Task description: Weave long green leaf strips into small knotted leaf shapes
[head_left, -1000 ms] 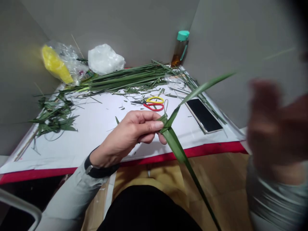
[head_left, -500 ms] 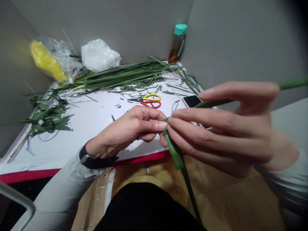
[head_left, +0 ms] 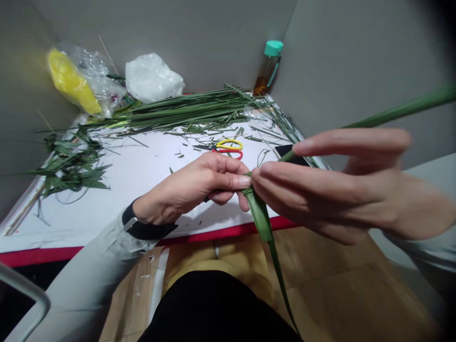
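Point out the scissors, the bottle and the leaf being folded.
scissors (head_left: 230, 148): head view, on the yellow and red handles.
bottle (head_left: 268, 70): head view, on its amber body.
leaf (head_left: 261, 221): head view, on the broad blade below the hands.

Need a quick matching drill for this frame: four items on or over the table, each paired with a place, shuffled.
Things:
1. long green leaf
2. scissors
3. bottle with teal cap
4. yellow bag

Places:
A. far left corner of the table
B. pinched between left hand and right hand
C. far corner by the grey wall, upright
D. flat on the white sheet, behind the hands

Pairs: 1-B, 2-D, 3-C, 4-A
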`<state>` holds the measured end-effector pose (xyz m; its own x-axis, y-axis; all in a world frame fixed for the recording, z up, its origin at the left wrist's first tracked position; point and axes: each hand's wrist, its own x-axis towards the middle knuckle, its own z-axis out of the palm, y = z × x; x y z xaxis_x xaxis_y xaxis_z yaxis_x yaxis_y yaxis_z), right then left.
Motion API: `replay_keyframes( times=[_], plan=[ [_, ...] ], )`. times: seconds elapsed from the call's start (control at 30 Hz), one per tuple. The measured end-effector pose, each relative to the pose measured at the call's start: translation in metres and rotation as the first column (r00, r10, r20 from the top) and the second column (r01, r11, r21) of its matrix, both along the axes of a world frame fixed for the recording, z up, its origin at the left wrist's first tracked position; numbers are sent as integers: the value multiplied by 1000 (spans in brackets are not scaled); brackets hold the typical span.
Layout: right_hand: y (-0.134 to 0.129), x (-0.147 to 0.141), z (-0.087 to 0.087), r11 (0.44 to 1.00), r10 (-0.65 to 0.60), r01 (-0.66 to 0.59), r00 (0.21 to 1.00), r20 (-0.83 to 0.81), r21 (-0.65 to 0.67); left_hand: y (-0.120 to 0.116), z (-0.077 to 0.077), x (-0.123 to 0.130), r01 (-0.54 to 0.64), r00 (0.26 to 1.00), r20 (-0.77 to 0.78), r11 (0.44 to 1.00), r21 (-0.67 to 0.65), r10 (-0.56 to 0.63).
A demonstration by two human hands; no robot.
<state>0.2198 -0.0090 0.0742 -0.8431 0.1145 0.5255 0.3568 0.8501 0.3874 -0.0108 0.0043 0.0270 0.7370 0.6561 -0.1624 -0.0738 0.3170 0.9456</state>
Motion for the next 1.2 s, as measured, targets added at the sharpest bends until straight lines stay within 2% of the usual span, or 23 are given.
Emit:
replay_keyframes(
  times=[0.07,0.1,0.13,0.3,0.47,0.57,0.67,0.77,0.87,0.93,1.03,1.2],
  plan=[
    [7,-2,1,961,168,-193,976,135,196,2,-2,-1,0,1000,-1,1000,8,0],
    [10,-4,1,936,205,-248,961,186,250,3,-3,-2,-1,1000,-5,1000,8,1],
    [11,-5,2,933,203,-254,956,209,254,4,-4,-2,-3,1000,-9,1000,7,3],
    [12,-18,14,984,155,-175,936,317,38,7,-9,-3,-14,1000,-2,1000,2,14],
    [8,-31,25,991,114,-68,890,441,-119,7,-10,-2,-36,998,-47,998,50,38],
    [5,-34,26,991,126,-82,858,498,-109,7,-12,0,-36,997,-64,997,75,41],
    [2,-37,28,997,72,-53,814,577,-49,6,-13,1,-25,998,-55,996,84,30],
    [2,-43,32,993,64,2,821,567,-115,5,-13,3,-13,998,-55,996,93,19],
    [3,-47,33,970,75,42,885,459,-239,5,-13,3,-26,997,-72,995,96,33],
    [5,-47,32,956,99,15,923,372,-292,6,-14,3,-29,996,-79,995,92,37],
    [6,-45,29,954,151,-49,931,333,-297,7,-16,1,-10,997,-75,997,71,15],
    [1,-48,32,945,95,9,948,302,-327,7,-13,2,-28,992,-122,994,108,41]
  ],
)
